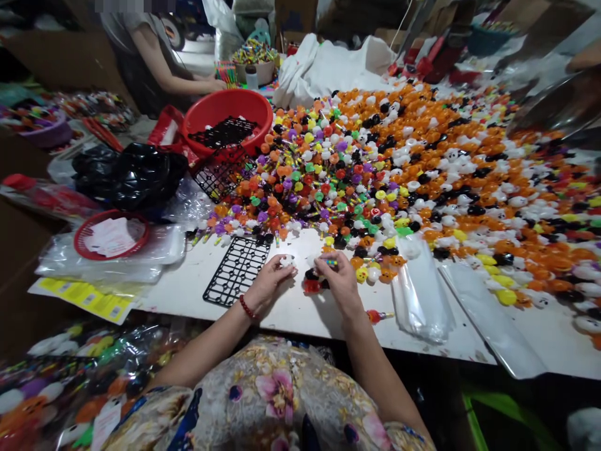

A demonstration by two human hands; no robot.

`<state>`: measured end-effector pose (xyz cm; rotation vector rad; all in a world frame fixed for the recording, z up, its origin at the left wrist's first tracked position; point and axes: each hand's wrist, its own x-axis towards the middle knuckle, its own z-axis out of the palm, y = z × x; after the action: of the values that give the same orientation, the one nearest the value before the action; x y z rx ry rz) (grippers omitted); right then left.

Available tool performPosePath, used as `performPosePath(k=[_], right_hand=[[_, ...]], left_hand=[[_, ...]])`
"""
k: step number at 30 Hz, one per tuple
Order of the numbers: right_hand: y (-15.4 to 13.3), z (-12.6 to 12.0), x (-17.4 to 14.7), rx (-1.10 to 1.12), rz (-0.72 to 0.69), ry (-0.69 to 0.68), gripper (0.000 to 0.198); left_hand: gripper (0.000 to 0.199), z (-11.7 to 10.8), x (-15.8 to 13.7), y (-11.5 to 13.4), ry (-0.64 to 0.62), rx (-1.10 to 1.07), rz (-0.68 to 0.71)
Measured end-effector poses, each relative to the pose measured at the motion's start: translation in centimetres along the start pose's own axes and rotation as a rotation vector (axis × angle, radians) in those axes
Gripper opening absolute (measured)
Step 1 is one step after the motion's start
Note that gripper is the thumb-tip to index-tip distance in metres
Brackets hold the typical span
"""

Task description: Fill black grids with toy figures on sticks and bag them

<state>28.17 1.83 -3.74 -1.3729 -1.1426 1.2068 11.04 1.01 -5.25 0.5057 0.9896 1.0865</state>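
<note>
My left hand (271,282) is closed in a pinch around a small white plastic figure (287,260). A short distance to the right, my right hand (342,279) grips a small toy with a white head (312,260) and a striped, colourful stem (331,262). Beneath it on the white table lie a black piece (310,274) and a red piece (310,287). A black plastic grid frame (237,269) rests left of my left hand. Close to my right wrist lies a toy with a red head and striped stem (378,316).
Heaped orange, white and mixed-colour toy pieces (422,156) cover the table's far side. Clear plastic bags (422,291) lie at right. A red tub (228,100), black bag (129,175) and small red basket (111,235) stand left. Another person (154,62) works at the back left.
</note>
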Motion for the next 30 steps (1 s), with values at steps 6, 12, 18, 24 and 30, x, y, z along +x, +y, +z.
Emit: performPosePath(k=[6,12,18,24,30], right_hand=[[0.6,-0.7,-3.9,0.114,0.067,0.018,0.037],[1.0,-0.8,-4.9,0.125,0.079,-0.009,0.040],[1.4,-1.1,-5.1,0.125,0.107,-0.002,0.042],[1.3,-1.1,-5.5,-0.033,0.025,0.017,0.034],[1.6,-0.7,-5.9,-0.202,-0.066,-0.010,0.022]], left_hand=[[0.026,0.5,-0.5,-0.3,-0.034,-0.204,-0.127],[0.030,1.4,-1.0,-0.9,-0.123,-0.192,-0.122],[0.039,2.0,-1.7,-0.9,-0.173,-0.081,-0.099],[0.049,2.2,-2.1,-1.3,-0.200,0.085,-0.046],[0.045,2.0,-2.3,-1.7,-0.121,0.408,0.043]])
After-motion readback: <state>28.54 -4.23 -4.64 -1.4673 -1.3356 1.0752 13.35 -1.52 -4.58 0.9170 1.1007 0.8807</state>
